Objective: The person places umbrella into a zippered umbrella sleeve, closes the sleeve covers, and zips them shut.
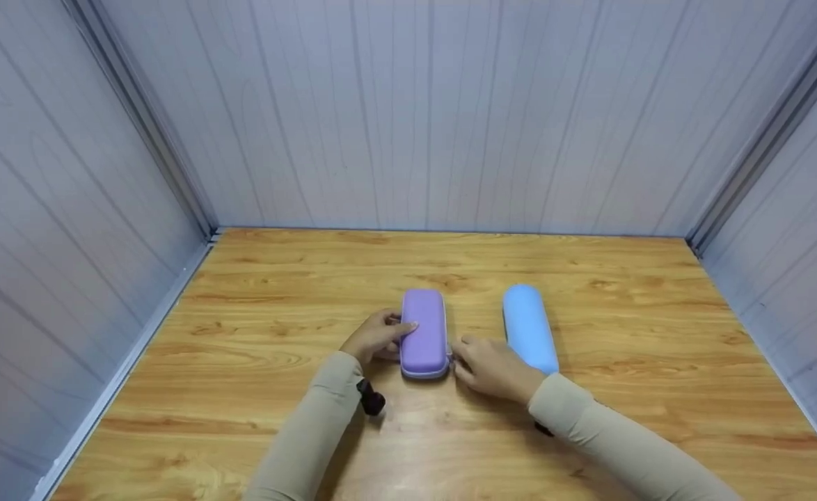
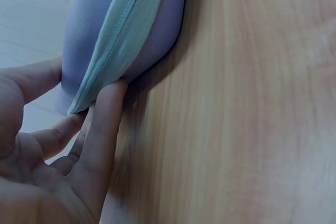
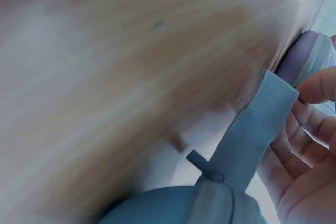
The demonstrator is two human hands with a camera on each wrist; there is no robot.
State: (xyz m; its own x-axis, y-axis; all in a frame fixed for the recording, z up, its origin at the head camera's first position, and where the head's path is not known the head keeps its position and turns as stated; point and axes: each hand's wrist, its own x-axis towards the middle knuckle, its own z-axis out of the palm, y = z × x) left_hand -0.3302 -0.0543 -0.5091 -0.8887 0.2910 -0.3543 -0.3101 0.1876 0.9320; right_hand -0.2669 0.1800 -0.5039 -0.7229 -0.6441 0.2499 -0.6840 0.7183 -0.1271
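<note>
A purple zippered case [image 1: 423, 334] lies lengthwise on the wooden table, its pale zipper band [image 2: 123, 30] running round the side. My left hand [image 1: 378, 335] grips its left edge, the thumb on the lid and the other fingers against the side. At the case's lower right corner, my right hand [image 1: 495, 365] pinches the zipper pull between curled fingers; the pull is mostly hidden by the fingertips. In the right wrist view, the thumb [image 3: 316, 85] sits right beside the case's end. A blue rounded case [image 1: 528, 323] lies just beyond my right hand, its near end partly covered by it.
The wooden table [image 1: 276, 292] reaches back to a pale panelled wall [image 1: 408, 118], with side walls left and right. A ribbed grey band [image 3: 257, 124] crosses the right wrist view. A small black device [image 1: 371, 398] is on the left wrist.
</note>
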